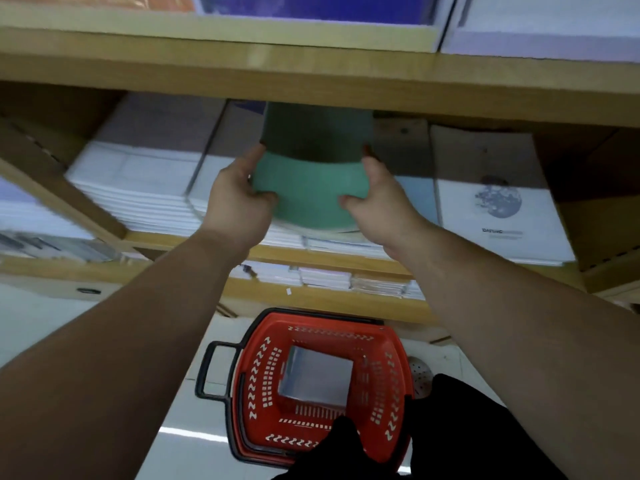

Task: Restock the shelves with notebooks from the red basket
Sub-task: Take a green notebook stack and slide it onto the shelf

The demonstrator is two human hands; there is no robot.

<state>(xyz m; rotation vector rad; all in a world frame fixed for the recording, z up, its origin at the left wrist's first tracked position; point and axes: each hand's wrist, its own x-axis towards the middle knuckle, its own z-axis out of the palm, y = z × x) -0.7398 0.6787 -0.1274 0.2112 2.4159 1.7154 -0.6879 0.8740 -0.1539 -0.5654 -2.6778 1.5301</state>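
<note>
A green notebook point(306, 188) lies half inside the middle wooden shelf point(242, 252), on top of a white stack, its far end in shadow under the shelf above. My left hand point(239, 202) grips its near left corner and my right hand point(377, 206) grips its near right corner, thumbs on the cover. The red basket point(263, 386) stands on the floor below, between my arms. One grey-blue notebook point(317, 377) lies flat in its bottom.
White notebook stacks point(138, 188) fill the shelf to the left. A moon-print notebook point(498, 209) tops the stack on the right. The upper shelf board point(311, 81) overhangs close above. Lower shelves hold smaller packs point(332, 277). My dark trouser leg point(467, 427) overlaps the basket's right edge.
</note>
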